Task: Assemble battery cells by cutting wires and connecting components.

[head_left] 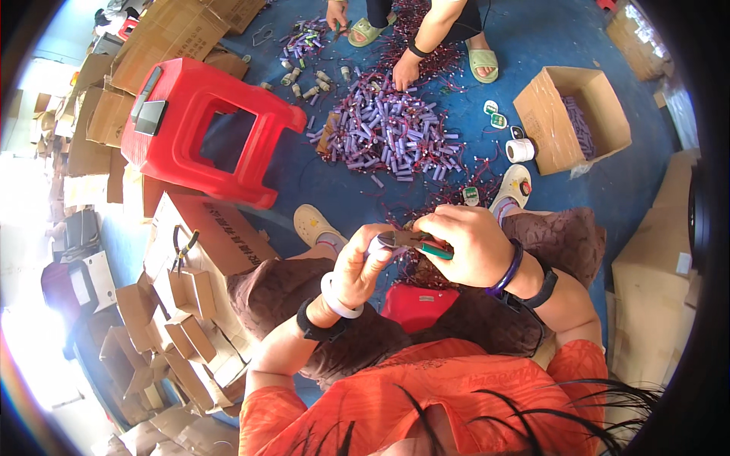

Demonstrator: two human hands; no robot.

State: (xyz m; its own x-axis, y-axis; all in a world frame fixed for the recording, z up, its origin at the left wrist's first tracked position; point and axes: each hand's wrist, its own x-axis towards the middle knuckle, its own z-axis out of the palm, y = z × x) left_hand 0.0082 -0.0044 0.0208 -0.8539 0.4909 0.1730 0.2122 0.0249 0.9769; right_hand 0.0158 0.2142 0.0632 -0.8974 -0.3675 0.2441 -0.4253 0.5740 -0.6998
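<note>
Hands [475,245] holding pliers [409,239], purple cylinder [375,246]; cylinder pile [388,129] beyond.

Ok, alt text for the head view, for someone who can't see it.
The person's right hand holds green-handled pliers, jaws at a pale purple piece in the left hand. Beyond, a co-worker's hand reaches to a pile of purple cylinders on the blue floor.

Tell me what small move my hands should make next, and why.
Probably a light squeeze of the green-handled cutters with your right hand: their tips appear to be right at the purple cylinder held in your left hand.
</note>
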